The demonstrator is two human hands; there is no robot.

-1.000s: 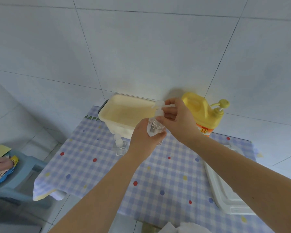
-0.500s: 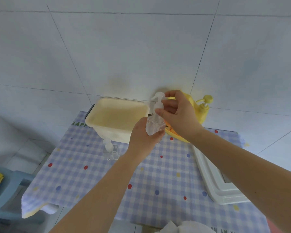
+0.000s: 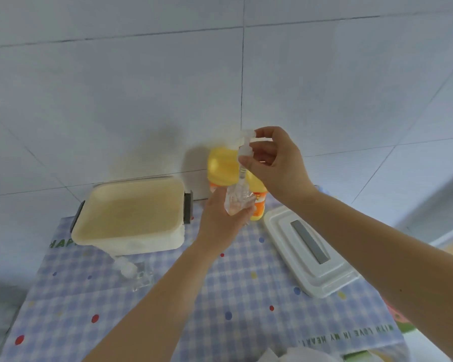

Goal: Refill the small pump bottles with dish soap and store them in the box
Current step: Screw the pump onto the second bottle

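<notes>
My left hand (image 3: 221, 218) grips a small clear pump bottle (image 3: 237, 202) held above the table. My right hand (image 3: 275, 165) pinches its white pump head (image 3: 245, 145), which is lifted out so the thin tube shows between head and bottle. Right behind them stands the yellow dish soap jug (image 3: 221, 165) against the wall. The cream box (image 3: 131, 215) sits open at the back left, nothing visible inside. A second small clear pump bottle (image 3: 136, 274) stands on the cloth in front of the box.
The box's white lid (image 3: 309, 252) with a grey handle lies on the right of the checked tablecloth (image 3: 194, 309). A tiled wall rises close behind the table. White material (image 3: 285, 356) shows at the bottom edge.
My right hand has raised the pump head up out of the bottle, drawing the tube out. The camera view has swung to the right, bringing the lid more into sight.
</notes>
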